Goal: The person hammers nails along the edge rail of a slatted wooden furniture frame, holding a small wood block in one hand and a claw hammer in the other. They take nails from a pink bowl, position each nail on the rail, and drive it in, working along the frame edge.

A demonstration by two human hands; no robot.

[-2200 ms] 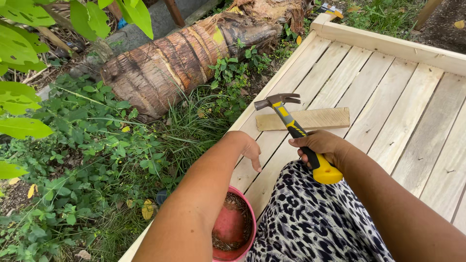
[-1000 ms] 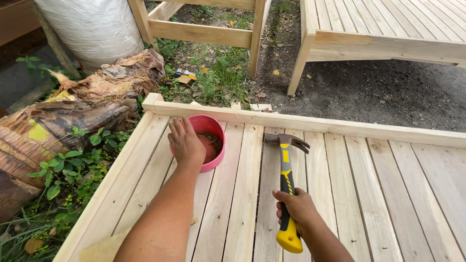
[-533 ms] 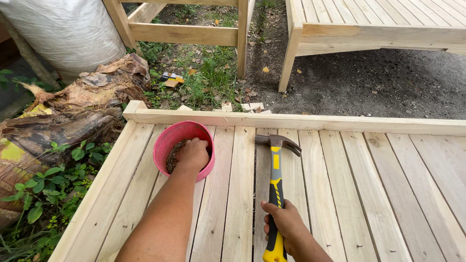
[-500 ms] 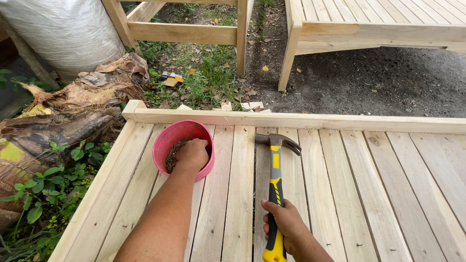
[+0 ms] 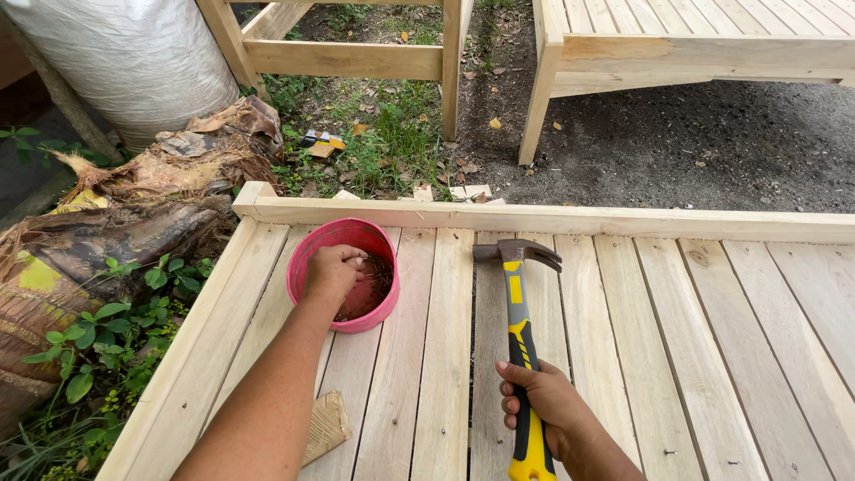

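My left hand (image 5: 334,270) reaches into a round pink bowl (image 5: 307,251) that stands on the pale wooden slat platform (image 5: 704,338). Its fingers are curled among rusty nails (image 5: 374,278) inside the bowl; whether they grip any is hidden. My right hand (image 5: 548,414) grips the yellow and black handle of a claw hammer (image 5: 517,294). The hammer lies pointing away from me, its steel head near the platform's far rail (image 5: 552,218).
A small piece of cardboard (image 5: 325,426) lies on the slats by my left forearm. Left of the platform are a dry palm trunk (image 5: 116,223) and green plants. Beyond the rail are grass, dark soil, wood offcuts, a white sack (image 5: 134,62) and other wooden frames (image 5: 695,44).
My view swung from the platform's side edge to its far rail. The bowl went from near my lap onto the slats, and my left hand dropped into it. The hammer stayed in my right hand.
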